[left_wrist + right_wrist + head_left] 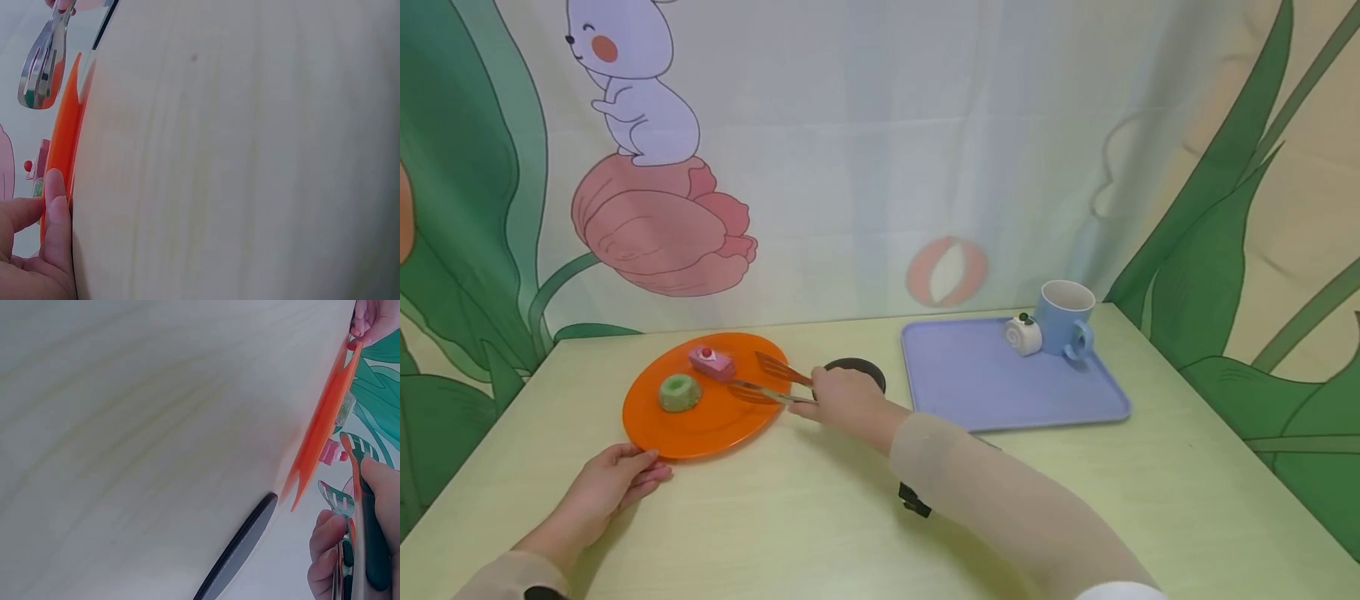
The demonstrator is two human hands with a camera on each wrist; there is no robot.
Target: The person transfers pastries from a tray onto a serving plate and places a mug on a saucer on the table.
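An orange plate [715,429] carries a pink cake piece [718,367] with a red berry and a green ring-shaped cake [679,394]. My left hand [606,492] pinches the plate's near-left rim between thumb and fingers, as the left wrist view also shows. Metal tongs [775,395] with slotted ends are gripped in my right hand [853,406]; their two arms stand apart over the plate's right side, one tip close to the pink cake. In the right wrist view the tongs [369,519] have dark green grips, and no cake is between their ends.
A dark round object [868,368] lies behind my right hand, partly hidden. On the right, a lavender tray [973,383] holds a blue mug [1060,321] and a white roll cake [1024,335]. A small black item [913,500] shows beside my right sleeve. A printed curtain hangs behind the table.
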